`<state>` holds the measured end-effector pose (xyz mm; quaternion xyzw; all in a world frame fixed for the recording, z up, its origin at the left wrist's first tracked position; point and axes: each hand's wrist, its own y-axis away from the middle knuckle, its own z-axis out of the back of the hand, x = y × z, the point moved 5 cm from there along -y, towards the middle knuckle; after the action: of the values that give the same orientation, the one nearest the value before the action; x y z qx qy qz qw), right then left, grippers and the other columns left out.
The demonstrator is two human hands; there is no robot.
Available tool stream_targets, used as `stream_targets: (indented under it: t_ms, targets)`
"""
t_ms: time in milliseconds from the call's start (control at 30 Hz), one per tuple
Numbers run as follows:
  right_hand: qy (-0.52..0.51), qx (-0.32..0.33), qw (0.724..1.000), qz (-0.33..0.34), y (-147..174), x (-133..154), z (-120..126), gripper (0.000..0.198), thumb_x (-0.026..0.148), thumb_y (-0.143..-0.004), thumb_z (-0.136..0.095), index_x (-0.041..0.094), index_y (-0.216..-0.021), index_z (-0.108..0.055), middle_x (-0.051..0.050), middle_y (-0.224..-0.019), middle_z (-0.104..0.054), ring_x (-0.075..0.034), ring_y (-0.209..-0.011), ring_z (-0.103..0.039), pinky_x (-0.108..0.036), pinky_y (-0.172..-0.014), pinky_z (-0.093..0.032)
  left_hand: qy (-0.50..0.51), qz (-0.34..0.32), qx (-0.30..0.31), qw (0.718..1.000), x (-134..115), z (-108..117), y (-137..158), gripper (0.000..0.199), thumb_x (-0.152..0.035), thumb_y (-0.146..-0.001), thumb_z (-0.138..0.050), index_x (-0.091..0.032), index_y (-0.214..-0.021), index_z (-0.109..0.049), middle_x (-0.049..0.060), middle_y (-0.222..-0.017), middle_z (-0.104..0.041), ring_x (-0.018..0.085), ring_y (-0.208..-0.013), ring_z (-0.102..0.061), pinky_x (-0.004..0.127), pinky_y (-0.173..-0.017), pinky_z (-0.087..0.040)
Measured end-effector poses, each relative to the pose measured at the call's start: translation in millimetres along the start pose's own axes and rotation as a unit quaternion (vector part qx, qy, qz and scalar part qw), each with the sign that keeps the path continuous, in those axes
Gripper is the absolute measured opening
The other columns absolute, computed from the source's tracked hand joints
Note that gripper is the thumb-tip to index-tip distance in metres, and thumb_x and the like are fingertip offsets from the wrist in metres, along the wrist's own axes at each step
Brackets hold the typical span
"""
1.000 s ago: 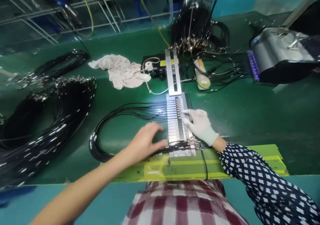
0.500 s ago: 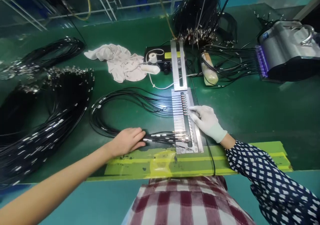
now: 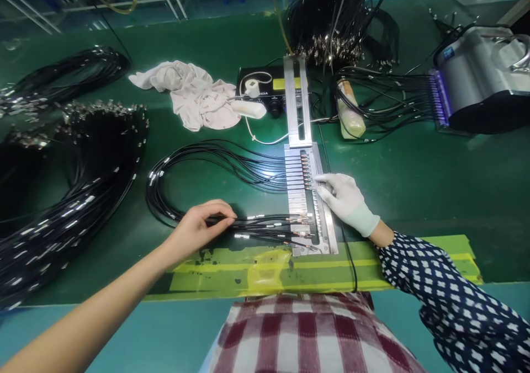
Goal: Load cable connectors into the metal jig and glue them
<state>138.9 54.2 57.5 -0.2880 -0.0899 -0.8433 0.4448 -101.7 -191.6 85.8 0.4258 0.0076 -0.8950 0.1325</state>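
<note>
My bare left hand (image 3: 205, 224) pinches black cables (image 3: 265, 217) between thumb and fingertips, near the lower strand of a looped bundle. The cables' metal-tipped ends lie across the lower part of a slotted metal fixture (image 3: 295, 199). Higher up, several cables sit side by side in its grooves, their connectors (image 3: 306, 169) showing over the slot. My right hand (image 3: 343, 199), in a white glove, rests at the fixture's right rail beside the lowest seated connectors. Its thumb and index finger are curled together; anything between them is hidden.
Behind the fixture stand a black control box (image 3: 273, 91) and a crumpled white cloth (image 3: 199, 97). Cable bundles (image 3: 83, 207) lie left, another heap (image 3: 331, 25) at the back. A silver machine (image 3: 484, 80) with purple light is at right, cables running into it. A taped bottle-like object (image 3: 351, 113) lies nearby.
My left hand has lifted slightly and shifted left, going from lying over the cables to a pinch. The cable ends have spread apart a little. My right hand stays at the rail.
</note>
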Motion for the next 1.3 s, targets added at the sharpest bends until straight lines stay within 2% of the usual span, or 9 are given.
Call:
stream_targets:
  t_ms: [167, 267, 333, 467, 633, 767, 933, 1067, 1300]
  targets:
    - [-0.038, 0.038, 0.998, 0.020, 1.9, -10.9, 12.8, 0.030, 0.035, -0.096, -0.051, 0.023, -0.120, -0.065, -0.004, -0.093, -0.070, -0.025, -0.091, -0.064, -0.043, -0.090, -0.047, -0.181, -0.067, -0.047, 0.980, -13.0, -22.2, -19.1, 0.020, -0.031, -0.098, -0.051, -0.019, -0.104, -0.066, 0.007, -0.102, -0.066, 0.021, -0.098, -0.058, 0.036, -0.088, -0.045]
    - [-0.044, 0.016, 0.999, 0.010, 4.7, -20.9, 20.1, 0.027, 0.033, -0.097, -0.049, 0.023, -0.115, -0.067, -0.005, -0.103, -0.072, -0.026, -0.096, -0.065, -0.042, -0.091, -0.048, -0.226, -0.087, -0.028, 0.970, -27.8, -47.3, -35.4, 0.025, -0.033, -0.099, -0.049, -0.018, -0.116, -0.060, 0.008, -0.108, -0.065, 0.022, -0.101, -0.057, 0.037, -0.086, -0.043]
    - [-0.042, 0.000, 0.999, 0.019, 6.6, -23.2, 21.5, 0.026, 0.031, -0.097, -0.049, 0.022, -0.113, -0.068, -0.005, -0.107, -0.072, -0.026, -0.100, -0.065, -0.043, -0.095, -0.047, -0.234, -0.093, -0.010, 0.968, -33.5, -58.7, -43.3, 0.023, -0.034, -0.100, -0.048, -0.018, -0.110, -0.061, 0.007, -0.104, -0.066, 0.022, -0.097, -0.056, 0.035, -0.082, -0.042]
    - [-0.055, -0.008, 0.998, 0.034, 7.8, -21.7, 19.8, 0.025, 0.028, -0.097, -0.049, 0.023, -0.112, -0.068, -0.005, -0.106, -0.073, -0.026, -0.100, -0.066, -0.043, -0.095, -0.047, -0.245, -0.083, -0.018, 0.966, -22.7, -48.6, -34.9, 0.017, -0.031, -0.099, -0.050, -0.019, -0.096, -0.062, 0.005, -0.095, -0.066, 0.020, -0.090, -0.056, 0.034, -0.078, -0.040]
    - [-0.071, 0.000, 0.997, 0.042, 4.3, -19.5, 19.0, 0.022, 0.026, -0.097, -0.050, 0.024, -0.107, -0.070, -0.002, -0.103, -0.074, -0.025, -0.097, -0.067, -0.044, -0.096, -0.044, -0.287, -0.086, -0.041, 0.953, -14.5, -23.7, -13.0, 0.012, -0.028, -0.095, -0.058, -0.020, -0.102, -0.062, 0.005, -0.099, -0.065, 0.021, -0.093, -0.058, 0.035, -0.081, -0.040]
    - [-0.073, 0.002, 0.997, 0.039, 3.2, -20.9, 19.1, 0.022, 0.027, -0.097, -0.050, 0.024, -0.107, -0.070, -0.002, -0.103, -0.075, -0.024, -0.096, -0.067, -0.044, -0.096, -0.044, -0.238, -0.136, -0.022, 0.961, -38.5, -53.7, -35.5, 0.028, -0.024, -0.097, -0.054, -0.018, -0.124, -0.054, 0.008, -0.110, -0.065, 0.021, -0.103, -0.057, 0.036, -0.090, -0.044]
    - [-0.082, 0.012, 0.996, 0.036, 3.9, -20.5, 20.0, 0.022, 0.026, -0.097, -0.050, 0.024, -0.107, -0.070, -0.001, -0.103, -0.074, -0.024, -0.097, -0.066, -0.043, -0.096, -0.043, -0.158, -0.167, 0.023, 0.973, -52.0, -88.4, -68.1, 0.026, -0.019, -0.101, -0.040, -0.018, -0.121, -0.057, 0.006, -0.094, -0.061, 0.016, -0.085, -0.057, 0.027, -0.075, -0.048]
    - [-0.081, 0.017, 0.996, 0.025, 2.6, -19.8, 19.6, 0.022, 0.027, -0.097, -0.051, 0.027, -0.107, -0.071, 0.000, -0.105, -0.075, -0.024, -0.098, -0.066, -0.044, -0.096, -0.043, -0.163, -0.203, 0.041, 0.965, -52.0, -84.2, -68.5, 0.033, -0.016, -0.100, -0.038, -0.019, -0.128, -0.056, 0.007, -0.096, -0.058, 0.015, -0.086, -0.056, 0.026, -0.075, -0.049]
    - [-0.083, 0.022, 0.996, 0.024, 1.7, -20.3, 18.6, 0.021, 0.026, -0.097, -0.052, 0.027, -0.106, -0.071, 0.000, -0.102, -0.075, -0.025, -0.097, -0.066, -0.043, -0.095, -0.043, -0.232, -0.244, 0.007, 0.942, -59.0, -73.1, -81.2, 0.034, -0.020, -0.101, -0.037, -0.022, -0.126, -0.061, 0.006, -0.095, -0.057, 0.017, -0.082, -0.051, 0.028, -0.072, -0.043]
